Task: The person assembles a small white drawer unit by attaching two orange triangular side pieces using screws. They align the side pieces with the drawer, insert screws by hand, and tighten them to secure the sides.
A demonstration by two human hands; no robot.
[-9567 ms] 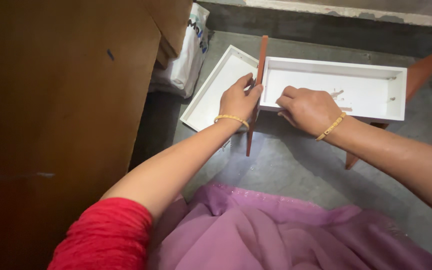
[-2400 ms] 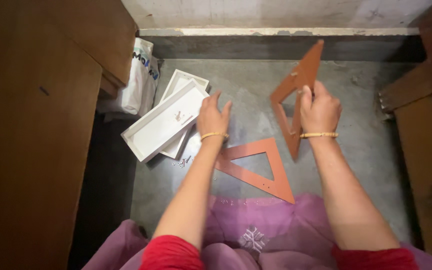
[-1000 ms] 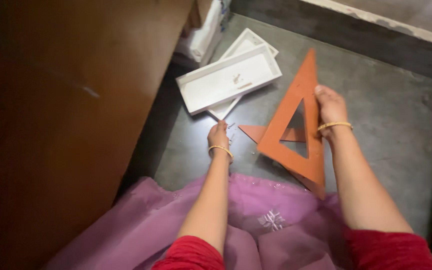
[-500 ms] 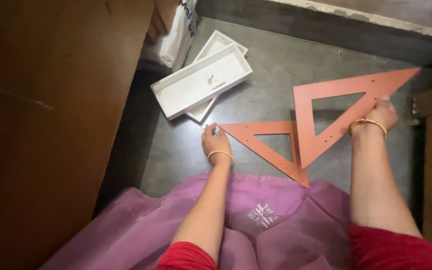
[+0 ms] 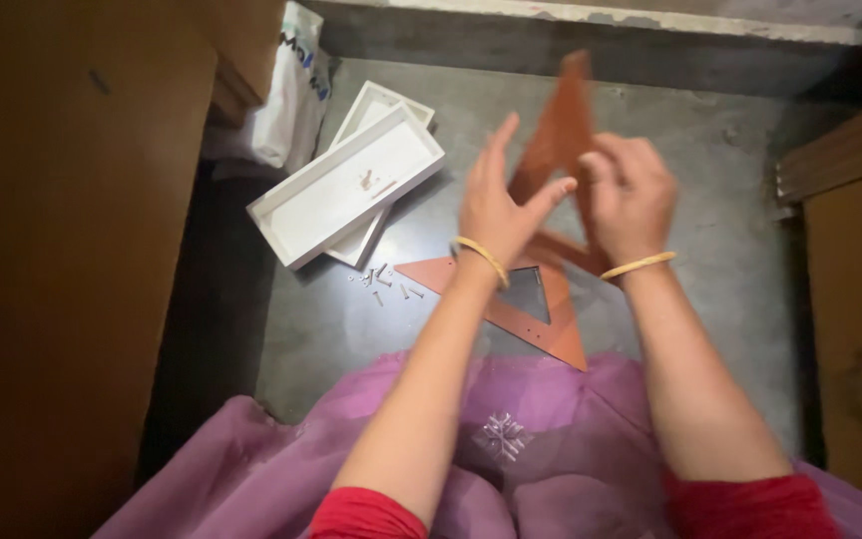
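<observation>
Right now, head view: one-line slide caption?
Both hands, left and right, lift a brown triangle frame over another lying beside screws.

sleeves: red, short | wrists: 2 gold bangles | lap: purple fabric, silver motif

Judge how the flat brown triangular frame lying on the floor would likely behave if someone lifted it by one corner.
The triangular frame on the floor looks like thin flat board, so it probably stays stiff. Its open middle suggests it is light for its size. Lying flat, it should slide rather than roll or tip.
</observation>
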